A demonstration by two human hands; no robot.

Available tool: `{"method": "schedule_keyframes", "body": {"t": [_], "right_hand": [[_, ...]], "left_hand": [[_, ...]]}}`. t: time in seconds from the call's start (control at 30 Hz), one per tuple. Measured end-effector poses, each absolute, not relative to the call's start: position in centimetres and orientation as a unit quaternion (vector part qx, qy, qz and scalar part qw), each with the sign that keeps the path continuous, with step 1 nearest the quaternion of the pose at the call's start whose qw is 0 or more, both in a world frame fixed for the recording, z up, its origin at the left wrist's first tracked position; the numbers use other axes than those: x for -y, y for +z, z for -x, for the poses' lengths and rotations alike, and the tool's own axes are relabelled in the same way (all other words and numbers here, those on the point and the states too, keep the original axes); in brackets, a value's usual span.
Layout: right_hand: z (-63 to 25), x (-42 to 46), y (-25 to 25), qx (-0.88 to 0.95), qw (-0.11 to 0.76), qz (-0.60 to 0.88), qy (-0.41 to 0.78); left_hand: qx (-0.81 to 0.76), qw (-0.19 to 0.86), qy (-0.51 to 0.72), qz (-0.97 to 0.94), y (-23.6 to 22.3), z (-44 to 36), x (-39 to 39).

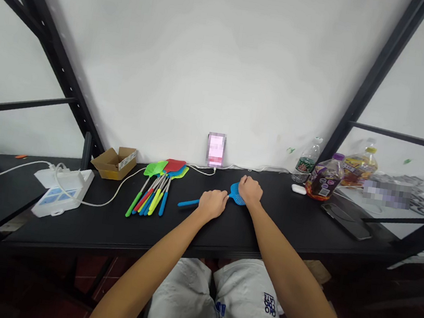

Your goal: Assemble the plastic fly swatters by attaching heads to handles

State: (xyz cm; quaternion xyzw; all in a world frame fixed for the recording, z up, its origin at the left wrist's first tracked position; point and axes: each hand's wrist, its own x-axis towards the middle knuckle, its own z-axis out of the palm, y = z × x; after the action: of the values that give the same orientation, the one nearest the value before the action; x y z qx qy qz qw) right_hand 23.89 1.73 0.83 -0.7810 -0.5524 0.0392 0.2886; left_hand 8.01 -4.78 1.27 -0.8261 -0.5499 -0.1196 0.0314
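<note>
A blue fly swatter point(237, 194) lies across the middle of the black desk, its handle pointing left and its perforated head at the right. My left hand point(212, 204) is closed round the shaft, between the handle and the head. On the right side of the head, my right hand point(250, 190) is closed with its fingers curled over the edge. To the left, a fanned pile of fly swatters point(156, 188) in green, red, blue and yellow rests on the desk, heads toward the wall and handles toward me.
A phone point(215, 150) leans on the wall with a white cable. At left stand an open cardboard box point(115, 163) and a white plastic case point(63, 193). Bottles point(326, 176), a white earphone case point(298, 189) and a dark phone-like slab point(345, 221) are at right. Black metal posts point(378, 72) frame the desk.
</note>
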Motion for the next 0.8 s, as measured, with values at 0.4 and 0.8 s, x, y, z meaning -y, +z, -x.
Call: {"method": "schedule_keyframes", "body": {"t": [0.4,0.8], "right_hand": [[-24.4,-2.6,0.5,0.572,0.263,0.777,0.024],[-30.1,-3.6,-0.3,0.537,0.231,0.805,-0.104]], "left_hand": [[0.585,0.026,-0.124,0.801,1.1,-8.2,4.8],[0.605,0.021,-0.127,0.786,0.9,-7.9,4.6]]}}
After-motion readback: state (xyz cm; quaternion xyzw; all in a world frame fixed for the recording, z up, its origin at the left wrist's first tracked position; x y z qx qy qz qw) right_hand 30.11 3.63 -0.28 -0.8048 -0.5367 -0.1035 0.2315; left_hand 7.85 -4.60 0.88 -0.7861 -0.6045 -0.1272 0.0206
